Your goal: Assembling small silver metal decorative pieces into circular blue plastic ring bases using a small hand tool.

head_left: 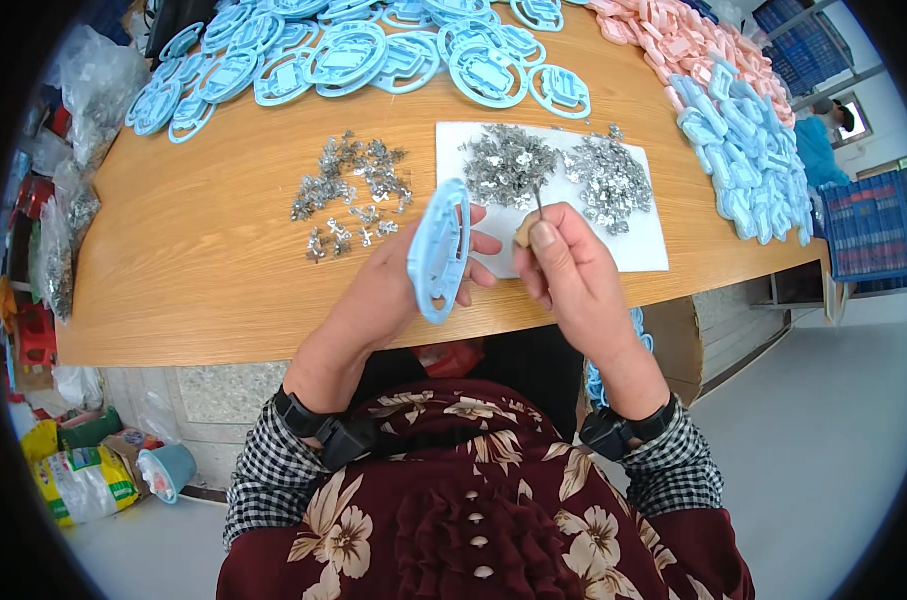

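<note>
A light-blue plastic disc (439,250) is held on edge above the surface (203,250), clamped at its rim by the left hand (393,285); light, stiff. A thin tool (529,222) is pinched in the right hand (568,270).

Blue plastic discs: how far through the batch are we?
Done: cannot tell which parts are finished. In hand: left hand holds one blue disc edge-on; right hand holds a thin tool beside it. Left: many blue discs piled at the table's far edge, and metal clips heaped on a white sheet.
</note>
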`<state>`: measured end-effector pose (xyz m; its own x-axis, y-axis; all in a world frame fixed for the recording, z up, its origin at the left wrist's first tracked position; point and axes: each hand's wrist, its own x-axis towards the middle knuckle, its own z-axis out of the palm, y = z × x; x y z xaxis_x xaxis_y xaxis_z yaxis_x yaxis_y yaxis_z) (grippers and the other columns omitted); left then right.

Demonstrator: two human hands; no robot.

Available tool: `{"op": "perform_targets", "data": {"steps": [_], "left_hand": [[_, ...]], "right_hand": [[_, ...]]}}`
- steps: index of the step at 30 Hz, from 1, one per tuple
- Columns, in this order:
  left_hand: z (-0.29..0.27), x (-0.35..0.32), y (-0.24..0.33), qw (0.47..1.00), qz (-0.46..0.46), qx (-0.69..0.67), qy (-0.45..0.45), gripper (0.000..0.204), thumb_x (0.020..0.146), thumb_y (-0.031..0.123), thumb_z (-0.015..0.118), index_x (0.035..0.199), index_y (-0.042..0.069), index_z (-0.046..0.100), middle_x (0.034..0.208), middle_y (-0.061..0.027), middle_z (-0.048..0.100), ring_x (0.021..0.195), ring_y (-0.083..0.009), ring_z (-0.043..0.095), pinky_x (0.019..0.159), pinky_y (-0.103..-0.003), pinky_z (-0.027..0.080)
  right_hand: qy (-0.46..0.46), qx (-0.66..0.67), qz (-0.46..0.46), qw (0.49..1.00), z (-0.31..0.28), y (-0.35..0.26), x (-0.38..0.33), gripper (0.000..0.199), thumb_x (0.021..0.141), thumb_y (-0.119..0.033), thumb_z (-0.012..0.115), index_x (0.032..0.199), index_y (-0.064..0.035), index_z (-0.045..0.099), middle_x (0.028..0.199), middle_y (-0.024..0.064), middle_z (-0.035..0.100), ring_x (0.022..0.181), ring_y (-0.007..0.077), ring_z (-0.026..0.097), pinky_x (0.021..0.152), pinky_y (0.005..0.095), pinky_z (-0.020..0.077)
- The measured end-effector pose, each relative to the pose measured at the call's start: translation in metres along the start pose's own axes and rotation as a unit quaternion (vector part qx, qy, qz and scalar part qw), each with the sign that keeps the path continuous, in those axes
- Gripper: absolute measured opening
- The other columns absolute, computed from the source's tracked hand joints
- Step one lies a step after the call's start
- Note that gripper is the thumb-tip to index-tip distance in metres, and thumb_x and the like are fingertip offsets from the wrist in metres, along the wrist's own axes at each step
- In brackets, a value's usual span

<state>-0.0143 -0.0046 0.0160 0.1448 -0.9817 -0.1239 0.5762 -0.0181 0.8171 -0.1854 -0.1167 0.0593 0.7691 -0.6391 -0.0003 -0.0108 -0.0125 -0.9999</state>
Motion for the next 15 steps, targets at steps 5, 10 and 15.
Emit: {"op": "perform_targets", "data": {"steps": [5, 10, 15], "left_hand": [[0.009, -0.005, 0.006, 0.999, -0.022, -0.044, 0.004, 0.049, 0.108, 0.031, 0.047, 0.146, 0.0, 0.046, 0.12, -0.0174, 0.066, 0.096, -0.0206, 0.069, 0.07, -0.029, 0.057], [0.011, -0.008, 0.002, 0.996, -0.045, -0.071, -0.03, 0.046, 0.107, 0.029, 0.048, 0.144, 0.001, 0.048, 0.115, -0.0159, 0.067, 0.091, -0.0217, 0.07, 0.065, -0.029, 0.058], [0.011, -0.013, -0.007, 0.96, -0.064, -0.256, -0.092, 0.042, 0.105, 0.028, 0.051, 0.138, 0.002, 0.051, 0.111, -0.0153, 0.067, 0.088, -0.0221, 0.07, 0.065, -0.031, 0.06]], "right_hand": [[0.045, -0.06, -0.094, 0.993, 0.015, 0.014, 0.0, 0.017, 0.099, -0.011, 0.065, 0.111, -0.0017, 0.058, 0.082, -0.0023, 0.058, 0.068, 0.003, 0.051, 0.062, 0.0215, 0.0451], [0.065, -0.098, -0.027, 0.993, 0.022, 0.001, 0.009, 0.022, 0.093, -0.011, 0.074, 0.108, -0.0004, 0.061, 0.076, -0.0053, 0.051, 0.066, 0.0026, 0.051, 0.061, 0.0209, 0.0445], [0.019, -0.087, 0.005, 0.996, 0.006, 0.024, 0.014, 0.019, 0.092, -0.012, 0.075, 0.104, -0.0005, 0.065, 0.071, -0.0046, 0.051, 0.068, 0.0031, 0.052, 0.061, 0.0214, 0.0441]]}}
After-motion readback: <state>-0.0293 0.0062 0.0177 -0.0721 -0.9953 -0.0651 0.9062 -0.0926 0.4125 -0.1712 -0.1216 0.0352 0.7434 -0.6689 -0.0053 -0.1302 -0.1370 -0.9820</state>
